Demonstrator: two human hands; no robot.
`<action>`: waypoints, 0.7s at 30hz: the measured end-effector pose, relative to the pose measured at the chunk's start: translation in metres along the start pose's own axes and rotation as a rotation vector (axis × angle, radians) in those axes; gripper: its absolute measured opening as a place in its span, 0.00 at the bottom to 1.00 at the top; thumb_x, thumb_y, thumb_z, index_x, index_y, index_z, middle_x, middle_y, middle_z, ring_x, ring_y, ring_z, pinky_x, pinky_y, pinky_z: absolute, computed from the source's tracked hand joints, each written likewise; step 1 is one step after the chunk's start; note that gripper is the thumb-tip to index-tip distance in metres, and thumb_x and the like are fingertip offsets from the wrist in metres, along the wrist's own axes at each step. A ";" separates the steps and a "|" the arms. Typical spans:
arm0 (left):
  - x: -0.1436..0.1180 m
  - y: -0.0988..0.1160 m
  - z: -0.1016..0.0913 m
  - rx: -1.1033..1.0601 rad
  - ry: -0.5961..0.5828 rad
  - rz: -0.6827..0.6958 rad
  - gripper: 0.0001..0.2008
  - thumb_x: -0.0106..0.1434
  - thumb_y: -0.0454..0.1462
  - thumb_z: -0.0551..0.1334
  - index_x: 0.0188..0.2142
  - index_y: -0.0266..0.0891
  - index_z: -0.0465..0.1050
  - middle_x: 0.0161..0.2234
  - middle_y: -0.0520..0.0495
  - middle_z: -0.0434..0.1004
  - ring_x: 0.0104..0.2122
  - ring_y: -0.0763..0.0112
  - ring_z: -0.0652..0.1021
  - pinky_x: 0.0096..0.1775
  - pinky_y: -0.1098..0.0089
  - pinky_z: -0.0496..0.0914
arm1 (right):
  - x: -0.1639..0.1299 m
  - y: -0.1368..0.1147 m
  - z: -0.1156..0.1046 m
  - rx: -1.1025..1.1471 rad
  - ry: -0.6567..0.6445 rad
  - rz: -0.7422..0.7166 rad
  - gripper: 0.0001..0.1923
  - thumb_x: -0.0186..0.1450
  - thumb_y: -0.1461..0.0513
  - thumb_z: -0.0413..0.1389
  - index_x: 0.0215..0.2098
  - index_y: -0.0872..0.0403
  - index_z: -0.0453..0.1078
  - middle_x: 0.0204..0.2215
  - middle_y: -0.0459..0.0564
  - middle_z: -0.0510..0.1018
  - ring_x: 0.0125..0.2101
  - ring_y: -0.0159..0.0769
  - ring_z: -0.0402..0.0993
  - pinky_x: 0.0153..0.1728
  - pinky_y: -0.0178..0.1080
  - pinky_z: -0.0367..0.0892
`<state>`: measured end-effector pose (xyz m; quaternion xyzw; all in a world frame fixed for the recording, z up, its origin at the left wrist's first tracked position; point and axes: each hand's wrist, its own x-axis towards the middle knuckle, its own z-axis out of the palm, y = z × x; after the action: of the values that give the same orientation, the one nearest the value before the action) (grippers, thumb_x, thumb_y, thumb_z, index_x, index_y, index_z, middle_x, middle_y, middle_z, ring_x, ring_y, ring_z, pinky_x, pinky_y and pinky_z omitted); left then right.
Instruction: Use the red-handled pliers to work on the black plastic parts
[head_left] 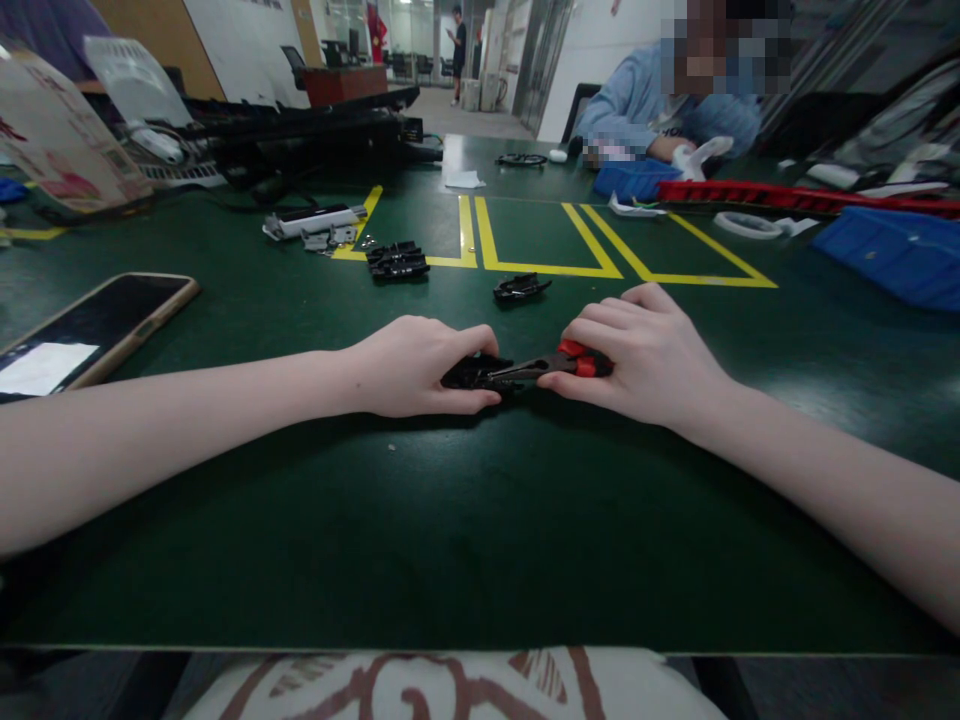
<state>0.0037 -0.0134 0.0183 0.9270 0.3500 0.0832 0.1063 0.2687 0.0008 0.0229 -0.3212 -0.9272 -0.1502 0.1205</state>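
Note:
My left hand [420, 368] is closed round a small black plastic part [474, 373], pinching it just above the green table or on it; I cannot tell which. In my right hand [649, 355] is a pair of pliers [536, 368] with red and black handles. The metal jaws point left and reach the black part between my left thumb and forefinger. What the jaw tips grip is too small to make out. Beyond my hands lies another black part [521, 288], and left of it a cluster of similar black parts [397, 262].
A phone [97, 325] lies at the left. Metal pieces [315, 225] and a dark equipment stack [315, 145] are farther back. Yellow tape [555, 268] marks the green table [480, 540]. Blue bins [892, 255] and a red strip [810, 198] stand at right; a co-worker [637, 105] sits opposite.

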 end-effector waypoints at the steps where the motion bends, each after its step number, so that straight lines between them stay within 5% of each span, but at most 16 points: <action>1: 0.000 0.000 0.000 0.005 0.004 0.002 0.22 0.67 0.52 0.57 0.51 0.39 0.69 0.31 0.48 0.78 0.26 0.69 0.74 0.28 0.74 0.61 | 0.000 0.000 0.000 -0.003 0.000 -0.002 0.28 0.69 0.41 0.44 0.31 0.52 0.73 0.28 0.53 0.76 0.31 0.43 0.69 0.37 0.47 0.58; 21: 0.001 0.000 0.000 -0.010 0.006 0.001 0.22 0.67 0.52 0.57 0.51 0.38 0.69 0.30 0.49 0.77 0.26 0.69 0.74 0.28 0.73 0.61 | -0.002 0.004 0.000 -0.020 0.023 -0.020 0.29 0.69 0.40 0.44 0.31 0.52 0.73 0.29 0.53 0.77 0.31 0.43 0.70 0.38 0.47 0.58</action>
<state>0.0043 -0.0130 0.0181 0.9264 0.3493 0.0879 0.1097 0.2722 0.0025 0.0233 -0.3113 -0.9274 -0.1646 0.1264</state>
